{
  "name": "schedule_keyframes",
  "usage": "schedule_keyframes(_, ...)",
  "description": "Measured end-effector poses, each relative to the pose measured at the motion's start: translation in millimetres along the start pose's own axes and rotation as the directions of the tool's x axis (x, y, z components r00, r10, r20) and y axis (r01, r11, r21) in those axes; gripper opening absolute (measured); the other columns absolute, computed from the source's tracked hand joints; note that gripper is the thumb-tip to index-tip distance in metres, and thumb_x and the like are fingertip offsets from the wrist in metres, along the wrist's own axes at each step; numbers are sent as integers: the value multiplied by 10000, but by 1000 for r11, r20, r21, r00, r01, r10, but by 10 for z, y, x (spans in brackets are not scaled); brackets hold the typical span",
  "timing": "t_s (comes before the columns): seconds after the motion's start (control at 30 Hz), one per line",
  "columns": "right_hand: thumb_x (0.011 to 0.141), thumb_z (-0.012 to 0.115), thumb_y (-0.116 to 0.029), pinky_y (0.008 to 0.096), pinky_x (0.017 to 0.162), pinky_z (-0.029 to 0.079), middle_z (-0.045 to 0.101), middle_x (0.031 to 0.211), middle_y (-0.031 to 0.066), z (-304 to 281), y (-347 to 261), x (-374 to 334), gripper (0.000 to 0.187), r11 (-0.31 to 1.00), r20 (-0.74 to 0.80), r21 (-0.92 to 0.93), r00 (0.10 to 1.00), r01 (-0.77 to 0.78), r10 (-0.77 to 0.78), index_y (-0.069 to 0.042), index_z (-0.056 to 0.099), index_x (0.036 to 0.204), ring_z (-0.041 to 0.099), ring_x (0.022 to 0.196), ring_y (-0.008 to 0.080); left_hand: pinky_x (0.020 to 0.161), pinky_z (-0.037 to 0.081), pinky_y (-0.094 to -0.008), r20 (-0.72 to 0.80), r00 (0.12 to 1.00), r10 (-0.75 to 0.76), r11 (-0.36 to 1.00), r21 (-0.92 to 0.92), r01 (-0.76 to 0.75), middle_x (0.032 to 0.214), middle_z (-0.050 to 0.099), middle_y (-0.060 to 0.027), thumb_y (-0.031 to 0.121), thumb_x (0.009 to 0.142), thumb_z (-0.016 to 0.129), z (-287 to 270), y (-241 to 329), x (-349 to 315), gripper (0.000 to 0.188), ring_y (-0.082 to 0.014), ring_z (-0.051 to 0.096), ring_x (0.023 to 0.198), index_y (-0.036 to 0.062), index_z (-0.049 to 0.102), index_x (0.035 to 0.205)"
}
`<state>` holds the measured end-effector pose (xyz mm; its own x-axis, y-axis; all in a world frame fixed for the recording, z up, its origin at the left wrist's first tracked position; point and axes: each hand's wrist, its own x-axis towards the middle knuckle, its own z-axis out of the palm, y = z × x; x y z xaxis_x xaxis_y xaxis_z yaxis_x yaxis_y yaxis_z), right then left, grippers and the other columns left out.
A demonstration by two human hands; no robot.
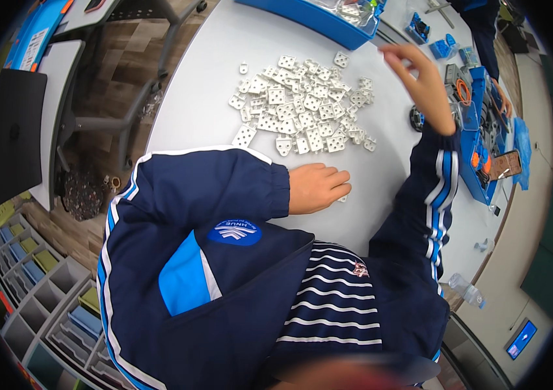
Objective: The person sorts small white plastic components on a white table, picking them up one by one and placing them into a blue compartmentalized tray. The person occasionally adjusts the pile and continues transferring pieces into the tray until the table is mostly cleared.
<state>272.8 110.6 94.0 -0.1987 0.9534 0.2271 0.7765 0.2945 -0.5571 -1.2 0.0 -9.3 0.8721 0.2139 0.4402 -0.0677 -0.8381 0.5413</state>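
Observation:
My left hand (318,188) rests low on the white table with its fingers curled down. A small white plastic connector piece (343,199) peeks out under its fingertips; the rest of it is hidden. Raised to the right, my right hand (416,81) has thumb and forefinger bent toward each other beside the blue tray's corner, with a gap between them and nothing visible in them. Between and beyond the hands lies a loose heap of white plastic connector pieces (302,107) with round holes. Single pieces lie around its edge.
A blue tray (315,19) with parts stands at the far edge. Along the right are another blue tray (478,188) with cables and dark parts, small blue boxes (444,47) and a clear bottle (467,290). A chair frame (104,123) stands left of the table.

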Motion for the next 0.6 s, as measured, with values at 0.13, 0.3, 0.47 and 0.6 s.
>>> schedule_keyframes(0.13, 921, 742, -275, 311, 792, 484, 602, 1172, 84, 353, -164, -520, 417, 980, 77, -34, 977, -196, 198, -104, 653, 1291, 587, 993, 193, 696, 486, -348, 20, 1000, 9, 1000, 9, -9, 941, 522, -72, 80, 784, 653, -13, -16, 8, 311, -214, 596, 821, 42, 590, 1086)
schedule_keyframes(0.3, 853, 805, -253, 252, 779, 429, 569, 1161, 38, 600, -67, -650, 464, 976, 33, 114, 982, -188, 185, -110, 670, 1273, 523, 927, 151, 700, 489, -344, 41, 999, -3, 999, 38, 1, 940, 524, -67, 82, 796, 631, -59, -27, 26, 303, -210, 598, 815, 43, 586, 1093)
schedule_keyframes(0.47, 811, 835, -211, 248, 747, 413, 605, 1097, 21, 660, 46, -691, 379, 971, -68, 186, 984, -149, 164, -96, 720, 1153, 525, 904, 132, 697, 485, -329, 69, 998, 6, 992, 127, -15, 951, 541, -46, 93, 806, 620, -98, -39, 36, 324, -184, 598, 812, 55, 591, 1126)
schedule_keyframes(0.6, 807, 838, -190, 254, 754, 425, 618, 1101, 20, 686, 118, -738, 322, 966, -92, 219, 983, -136, 159, -85, 738, 1094, 540, 892, 128, 684, 486, -319, 47, 999, -11, 973, 230, 0, 950, 553, -28, 111, 806, 636, -146, -47, 51, 343, -167, 600, 805, 74, 596, 1145)
